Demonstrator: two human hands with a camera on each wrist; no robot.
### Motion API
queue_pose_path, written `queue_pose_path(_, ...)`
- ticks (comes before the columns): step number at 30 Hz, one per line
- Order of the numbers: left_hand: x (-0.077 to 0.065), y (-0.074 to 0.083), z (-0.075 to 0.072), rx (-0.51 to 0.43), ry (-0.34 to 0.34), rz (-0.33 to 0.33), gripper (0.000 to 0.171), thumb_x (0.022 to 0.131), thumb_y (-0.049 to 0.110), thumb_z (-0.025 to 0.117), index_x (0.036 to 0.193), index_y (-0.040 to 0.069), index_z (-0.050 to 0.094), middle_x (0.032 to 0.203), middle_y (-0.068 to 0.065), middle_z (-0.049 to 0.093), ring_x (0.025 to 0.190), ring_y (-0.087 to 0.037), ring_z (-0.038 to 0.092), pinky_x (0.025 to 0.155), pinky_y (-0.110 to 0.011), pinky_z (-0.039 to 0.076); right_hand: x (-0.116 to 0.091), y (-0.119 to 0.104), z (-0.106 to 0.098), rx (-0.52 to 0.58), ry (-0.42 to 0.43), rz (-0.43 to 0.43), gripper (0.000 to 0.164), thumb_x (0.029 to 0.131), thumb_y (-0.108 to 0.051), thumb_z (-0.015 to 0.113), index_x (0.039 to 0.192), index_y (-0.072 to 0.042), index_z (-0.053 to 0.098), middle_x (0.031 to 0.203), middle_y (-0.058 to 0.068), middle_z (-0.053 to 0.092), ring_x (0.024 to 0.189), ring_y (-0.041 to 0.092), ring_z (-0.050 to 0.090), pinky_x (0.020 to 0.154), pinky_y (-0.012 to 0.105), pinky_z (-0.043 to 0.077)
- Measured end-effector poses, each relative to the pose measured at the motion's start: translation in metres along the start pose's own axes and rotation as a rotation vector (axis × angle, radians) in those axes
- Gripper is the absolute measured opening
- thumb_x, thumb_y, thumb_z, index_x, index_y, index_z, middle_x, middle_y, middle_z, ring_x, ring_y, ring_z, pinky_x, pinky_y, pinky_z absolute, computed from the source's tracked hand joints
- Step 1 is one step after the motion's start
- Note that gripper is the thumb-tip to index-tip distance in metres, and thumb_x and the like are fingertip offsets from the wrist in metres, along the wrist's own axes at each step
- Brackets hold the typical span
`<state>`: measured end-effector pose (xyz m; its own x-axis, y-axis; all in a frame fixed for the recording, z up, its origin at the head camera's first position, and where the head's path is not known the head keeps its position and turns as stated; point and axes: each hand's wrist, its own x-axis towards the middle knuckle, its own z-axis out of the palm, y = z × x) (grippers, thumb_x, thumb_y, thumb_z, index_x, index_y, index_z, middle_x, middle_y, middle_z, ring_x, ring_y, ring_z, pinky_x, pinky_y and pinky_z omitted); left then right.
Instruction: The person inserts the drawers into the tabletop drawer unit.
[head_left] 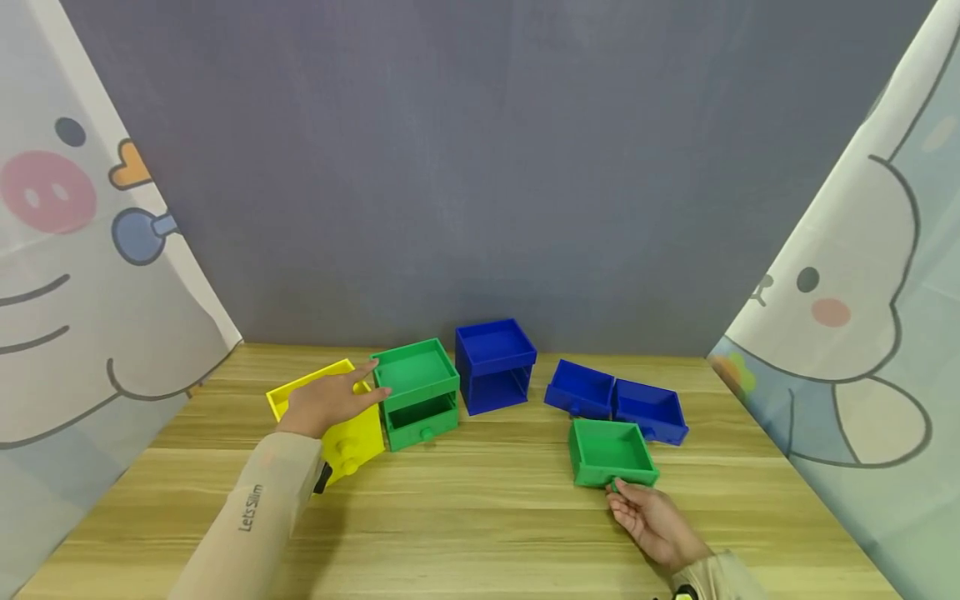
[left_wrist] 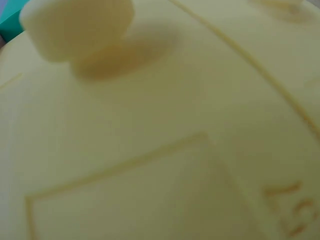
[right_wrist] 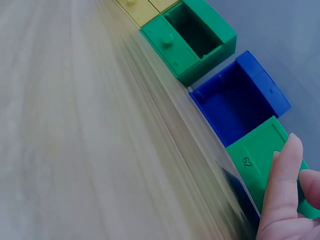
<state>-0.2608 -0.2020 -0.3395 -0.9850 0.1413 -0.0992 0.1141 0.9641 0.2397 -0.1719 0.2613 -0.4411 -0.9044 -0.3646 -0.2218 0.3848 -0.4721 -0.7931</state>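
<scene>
Wood-grain tabletop [head_left: 480,525] meets a dark grey backdrop [head_left: 480,167] between cartoon-printed panels [head_left: 56,358], with a blue cabinet [head_left: 497,342] near the back and two blue drawers [head_left: 581,387] to its right. Above a yellow cabinet [head_left: 360,439], the left hand [head_left: 326,402] reaches rightward, its index finger and thumb extended, loosely touching the left edge of a green cabinet [head_left: 415,371]. At right, just in front of the blue drawers, sits a green drawer [head_left: 613,450], its front knob [head_left: 614,486] pinched by the right hand [head_left: 654,521].
</scene>
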Motion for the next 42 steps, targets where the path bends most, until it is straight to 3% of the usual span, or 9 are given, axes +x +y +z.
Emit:
queue_pose_path(9, -0.001, 0.008, 0.000, -0.001, -0.011, 0.012, 0.077, 0.090, 0.069, 0.038, 0.152, 0.024, 0.030, 0.055, -0.002, 0.049, 0.044, -0.012, 0.019, 0.043, -0.026, 0.020, 0.010, 0.006, 0.011, -0.081, -0.073, 0.011, 0.025, 0.103, -0.007, 0.042, 0.094, -0.005, 0.065, 0.085, 0.001, 0.067, 0.077, 0.005, 0.065, 0.074, 0.015, 0.050)
queue_pose_path(24, 0.000, 0.006, 0.004, -0.012, -0.005, 0.004, 0.079, 0.089, 0.071, 0.037, 0.152, 0.024, 0.030, 0.056, -0.002, 0.049, 0.045, -0.013, 0.022, 0.044, -0.027, 0.020, 0.040, 0.028, 0.048, -0.187, -0.159, 0.032, 0.023, 0.103, -0.008, 0.040, 0.095, -0.005, 0.062, 0.081, -0.002, 0.067, 0.073, 0.001, 0.062, 0.069, 0.014, 0.050)
queue_pose_path(42, 0.001, 0.002, 0.001, 0.009, 0.011, -0.007, 0.080, 0.089, 0.073, 0.035, 0.152, 0.023, 0.029, 0.055, -0.002, 0.047, 0.044, -0.012, 0.020, 0.043, -0.026, 0.021, 0.058, 0.029, 0.071, -0.205, -0.161, 0.080, 0.026, 0.103, -0.008, 0.040, 0.090, -0.007, 0.062, 0.079, -0.002, 0.068, 0.070, 0.002, 0.063, 0.066, 0.014, 0.051)
